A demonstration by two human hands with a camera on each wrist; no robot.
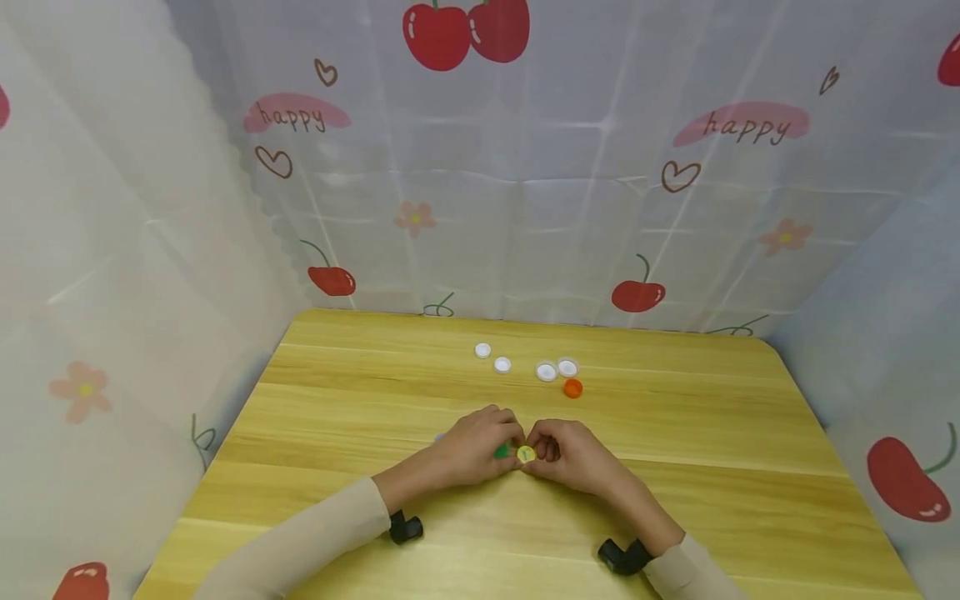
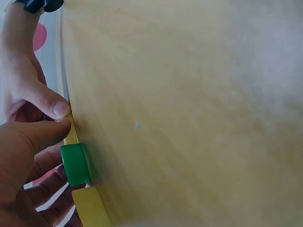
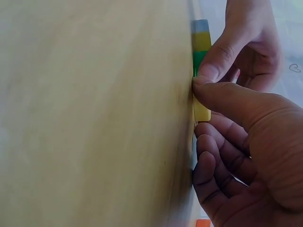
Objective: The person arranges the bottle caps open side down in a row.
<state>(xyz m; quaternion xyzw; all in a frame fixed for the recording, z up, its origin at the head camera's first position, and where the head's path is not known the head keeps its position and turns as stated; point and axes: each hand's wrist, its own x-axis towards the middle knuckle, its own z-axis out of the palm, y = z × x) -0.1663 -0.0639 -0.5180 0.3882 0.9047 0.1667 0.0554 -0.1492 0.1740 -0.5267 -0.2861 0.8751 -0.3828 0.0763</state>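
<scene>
At the middle of the table my left hand [image 1: 480,446] and right hand [image 1: 577,458] meet, thumbs nearly tip to tip. Between them is a small round yellow bottle cap [image 1: 527,454] with a dark mark on top, pinched from both sides by thumbs and fingers. Beside it a green cap [image 1: 502,451] shows under my left hand, partly hidden. The left wrist view has this green cap [image 2: 75,164] followed by another yellow cap [image 2: 90,206]. From the right wrist, a blue-grey cap [image 3: 201,25] ends the row.
Farther back on the wooden table [image 1: 360,367] lie several white caps, among them one with a clear rim [image 1: 546,372], and an orange cap [image 1: 573,388]. Printed curtains [image 1: 487,208] enclose the back and sides. Black wrist cameras [image 1: 624,557] sit below both wrists.
</scene>
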